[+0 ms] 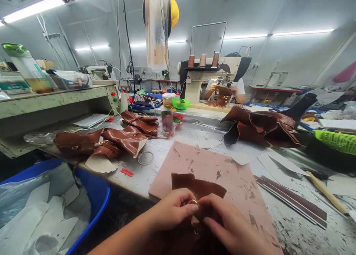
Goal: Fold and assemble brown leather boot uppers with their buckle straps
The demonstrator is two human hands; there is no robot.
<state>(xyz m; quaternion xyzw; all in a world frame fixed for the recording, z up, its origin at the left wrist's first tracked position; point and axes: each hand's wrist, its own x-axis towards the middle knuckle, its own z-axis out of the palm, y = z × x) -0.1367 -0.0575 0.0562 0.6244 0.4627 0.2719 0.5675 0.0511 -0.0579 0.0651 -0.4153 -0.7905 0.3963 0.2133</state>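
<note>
A brown leather piece (208, 186) stands at the near edge of the pinkish board, its upper edge curving away from me. My left hand (178, 208) pinches a gold-coloured metal ring (193, 201) between thumb and fingers. From the other side my right hand (222, 219) is closed on the leather, its fingertips beside the ring. Below the fingers a second small gold fitting (196, 232) hangs on the leather. The lower part of the piece is dark and partly hidden by my hands.
Beneath the work lies the pinkish board (194, 160). Brown leather pieces are heaped at left (111, 140) and right (261, 131). Brown strips (294, 201) and a wooden handle (328, 194) lie rightward. A blue bin (104, 197) stands left. Behind, a person works at a sewing machine (193, 84).
</note>
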